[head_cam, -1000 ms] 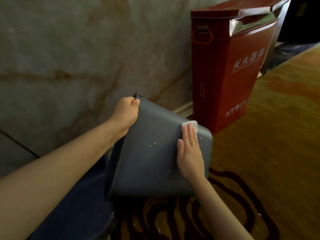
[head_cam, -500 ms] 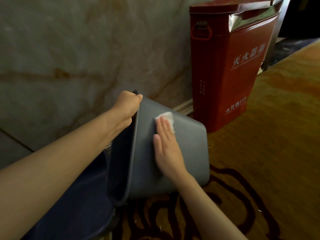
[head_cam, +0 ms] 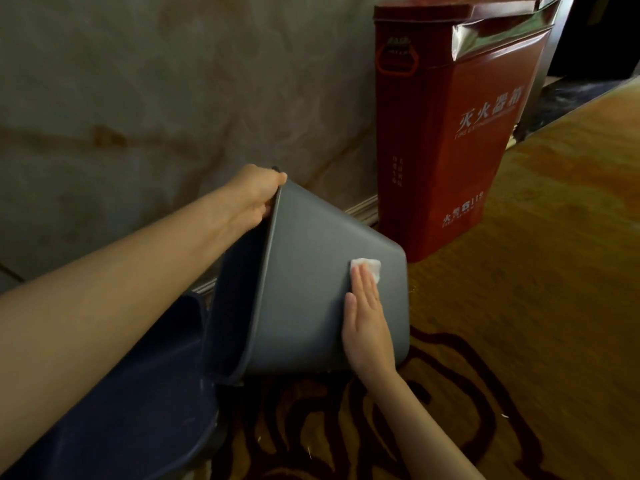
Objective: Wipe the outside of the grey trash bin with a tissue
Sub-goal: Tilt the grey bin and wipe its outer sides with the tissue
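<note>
The grey trash bin (head_cam: 308,292) lies tipped on its side above the carpet, its open mouth turned left toward me. My left hand (head_cam: 254,194) grips the upper rim and holds the bin tilted. My right hand (head_cam: 367,317) lies flat on the bin's outer wall near its base end, fingers together, pressing a white tissue (head_cam: 367,266) against the plastic. Part of the tissue shows beyond my fingertips.
A tall red metal fire extinguisher box (head_cam: 460,133) stands against the marble wall (head_cam: 156,81), just right of the bin. A dark blue bin (head_cam: 138,410) sits at the lower left under the grey one. Patterned brown and gold carpet (head_cam: 536,306) spreads to the right.
My right hand slid the tissue from the bin's base end to near the rim, then back to the right and lower on the wall. My left hand kept hold of the rim.
</note>
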### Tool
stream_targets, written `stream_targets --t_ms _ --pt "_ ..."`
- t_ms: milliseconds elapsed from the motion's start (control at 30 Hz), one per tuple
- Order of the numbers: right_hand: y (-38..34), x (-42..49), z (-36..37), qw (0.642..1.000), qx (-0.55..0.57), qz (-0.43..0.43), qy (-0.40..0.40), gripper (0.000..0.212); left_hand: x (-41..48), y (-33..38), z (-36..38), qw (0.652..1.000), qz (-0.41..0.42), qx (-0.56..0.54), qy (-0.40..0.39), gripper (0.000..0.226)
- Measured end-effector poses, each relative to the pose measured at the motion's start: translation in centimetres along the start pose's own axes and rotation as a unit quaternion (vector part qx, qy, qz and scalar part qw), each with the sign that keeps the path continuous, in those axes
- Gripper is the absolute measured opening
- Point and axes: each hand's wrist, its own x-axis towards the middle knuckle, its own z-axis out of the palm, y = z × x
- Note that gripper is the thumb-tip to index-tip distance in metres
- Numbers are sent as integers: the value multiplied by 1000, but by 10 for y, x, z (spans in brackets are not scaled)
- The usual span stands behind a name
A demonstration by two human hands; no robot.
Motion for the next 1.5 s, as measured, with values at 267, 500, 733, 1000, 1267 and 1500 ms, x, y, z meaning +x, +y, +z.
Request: stream_targets --t_ms 267,500,733,1000,1267,1500 --pt "31 24 -21 991 64 117 6 47 -52 -31 3 979 -28 72 -191 29" --pt "24 30 -23 978 111 175 -2 48 -62 -50 -3 983 20 89 -160 34" --pt "-38 42 -13 987 158 -26 -32 43 -57 -45 -9 981 21 103 -165 33" --pt "-65 34 -7 974 138 -161 -82 41 -51 -50 -16 980 5 79 -180 26" --pt "-11 -16 19 992 16 -127 -9 42 -39 -53 -24 982 21 108 -151 35" --pt "47 8 -10 993 17 103 52 46 -36 -47 -9 979 65 137 -135 38"
